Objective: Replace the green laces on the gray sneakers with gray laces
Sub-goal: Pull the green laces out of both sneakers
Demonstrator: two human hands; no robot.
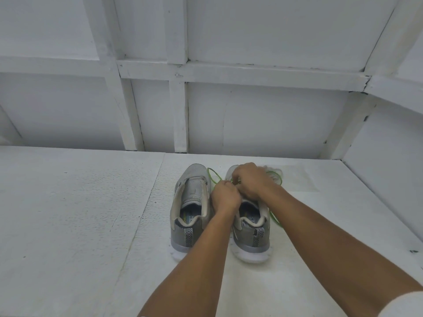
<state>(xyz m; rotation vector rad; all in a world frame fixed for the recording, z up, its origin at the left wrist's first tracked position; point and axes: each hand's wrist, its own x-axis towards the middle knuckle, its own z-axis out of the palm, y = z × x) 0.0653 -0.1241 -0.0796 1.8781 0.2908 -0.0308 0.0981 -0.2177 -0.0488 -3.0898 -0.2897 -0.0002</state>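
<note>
Two gray sneakers stand side by side on the white surface, heels toward me. The left sneaker (pixel 191 207) has no lace in it. Over the tongue of the right sneaker (pixel 251 234) both my hands work close together. My left hand (pixel 225 197) has its fingers curled and pinches the green lace (pixel 275 219) near the eyelets. My right hand (pixel 249 179) is curled over the front of the shoe, also gripping the green lace. Loose green loops (pixel 214 175) lie between the toes and trail down the shoe's right side. A pale bundle, perhaps gray laces (pixel 273 170), lies beyond the right toe.
The shoes sit on a white textured floor (pixel 91 225) with a seam running diagonally left of them. A white panelled wall (pixel 206 110) rises just beyond the toes, and another wall closes in at the right.
</note>
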